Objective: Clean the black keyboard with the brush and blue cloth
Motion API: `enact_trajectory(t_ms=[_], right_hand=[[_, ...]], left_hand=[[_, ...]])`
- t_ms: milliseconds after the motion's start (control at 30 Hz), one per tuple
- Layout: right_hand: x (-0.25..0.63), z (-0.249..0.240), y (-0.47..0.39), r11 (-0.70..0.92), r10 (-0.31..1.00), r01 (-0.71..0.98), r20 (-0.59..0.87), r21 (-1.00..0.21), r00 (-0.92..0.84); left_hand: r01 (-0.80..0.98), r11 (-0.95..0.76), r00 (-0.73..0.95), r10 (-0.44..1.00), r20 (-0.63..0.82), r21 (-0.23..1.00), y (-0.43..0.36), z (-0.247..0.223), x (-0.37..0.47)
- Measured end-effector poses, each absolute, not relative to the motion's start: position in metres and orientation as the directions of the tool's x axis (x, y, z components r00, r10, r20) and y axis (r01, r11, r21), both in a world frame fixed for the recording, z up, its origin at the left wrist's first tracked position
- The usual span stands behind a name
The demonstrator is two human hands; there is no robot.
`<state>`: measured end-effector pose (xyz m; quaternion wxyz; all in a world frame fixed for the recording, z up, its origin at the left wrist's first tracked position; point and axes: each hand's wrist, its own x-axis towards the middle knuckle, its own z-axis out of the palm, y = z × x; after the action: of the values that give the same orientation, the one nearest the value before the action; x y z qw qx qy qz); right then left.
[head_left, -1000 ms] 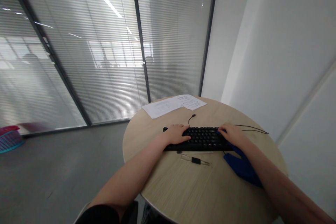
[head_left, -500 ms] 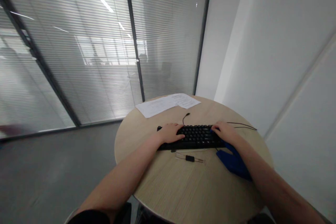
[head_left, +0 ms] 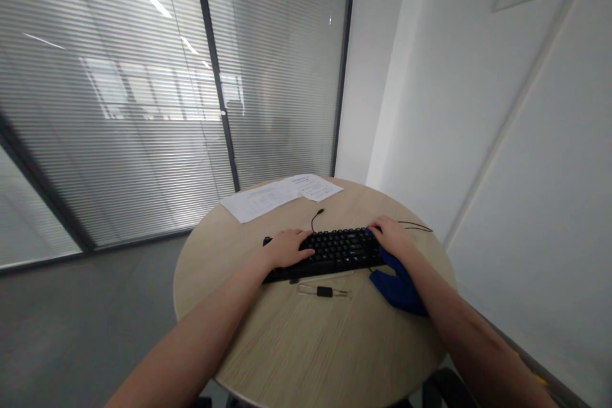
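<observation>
The keyboard (head_left: 342, 252) lies on the round table (head_left: 296, 344), its keys facing up, and both hands are on it, well apart from each other. The left hand (head_left: 287, 248) is spread over its left end, thumb on the keys and fingers reaching to the far edge, clamped on nothing that shows. The right hand (head_left: 392, 236) is at the other end, fingers closed on a bit of the blue cloth (head_left: 399, 290); the rest of it trails under the wrist and rests on the wood. So the cloth is in hand and up against the keyboard, and by the look of it, work there is under way rather than finished. How much of the board is dealt with, I can't tell: the keys between the hands look alike, and those beneath the hands are hidden. A plug (head_left: 320, 211) lies loose beyond the far edge, joined to nothing in sight, and a dark cable (head_left: 415, 225) loops out past the right hand. On the near side, a thin rod (head_left: 329, 278) and a wire piece with a black middle (head_left: 324, 292) lie untouched. The papers (head_left: 258, 201) lie at the far rim, no hand near them.
</observation>
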<state>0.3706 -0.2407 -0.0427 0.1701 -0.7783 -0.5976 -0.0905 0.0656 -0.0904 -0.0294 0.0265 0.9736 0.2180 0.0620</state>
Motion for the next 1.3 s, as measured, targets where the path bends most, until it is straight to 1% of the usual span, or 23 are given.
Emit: enact_trajectory(t_ms=[100, 233, 333, 467, 633, 867, 1033, 1200, 1300], right_hand=[[0.3735, -0.0434, -0.2414, -0.231, 0.895, 0.959, 0.351, -0.161, 0.275], [0.3727, -0.0452, -0.2400, -0.223, 0.930, 0.964, 0.265, -0.147, 0.255], [0.3733, -0.0446, -0.2409, -0.197, 0.942, 0.969, 0.246, -0.152, 0.230], [0.3734, -0.0453, -0.2403, -0.187, 0.944, 0.970, 0.244, -0.154, 0.220], [0.3685, -0.0488, -0.2353, -0.237, 0.924, 0.962, 0.274, -0.138, 0.267], [0.3700, -0.0484, -0.2356, -0.205, 0.945, 0.964, 0.223, -0.172, 0.240], [0.3655, -0.0450, -0.2369, -0.251, 0.923, 0.956, 0.259, -0.152, 0.284], [0.3661, -0.0440, -0.2368, -0.217, 0.943, 0.962, 0.218, -0.167, 0.251], [0.3659, -0.0460, -0.2355, -0.245, 0.930, 0.955, 0.240, -0.164, 0.280]], left_hand=[[0.418, -0.905, 0.899, 0.424, 0.108, 0.075, -0.0899, -0.0295, 0.0657], [0.423, -0.902, 0.896, 0.430, 0.106, 0.087, -0.0907, -0.0290, 0.0666], [0.431, -0.898, 0.892, 0.439, 0.110, 0.090, -0.0920, -0.0279, 0.0671], [0.423, -0.902, 0.897, 0.430, 0.105, 0.084, -0.0932, -0.0262, 0.0669], [0.420, -0.904, 0.897, 0.427, 0.113, 0.080, -0.0925, -0.0263, 0.0665], [0.416, -0.905, 0.899, 0.424, 0.111, 0.087, -0.0916, -0.0277, 0.0657], [0.426, -0.899, 0.895, 0.435, 0.102, 0.098, -0.0923, -0.0268, 0.0660], [0.426, -0.899, 0.895, 0.435, 0.094, 0.103, -0.0923, -0.0262, 0.0659], [0.428, -0.897, 0.894, 0.438, 0.097, 0.107, -0.0926, -0.0261, 0.0656]])
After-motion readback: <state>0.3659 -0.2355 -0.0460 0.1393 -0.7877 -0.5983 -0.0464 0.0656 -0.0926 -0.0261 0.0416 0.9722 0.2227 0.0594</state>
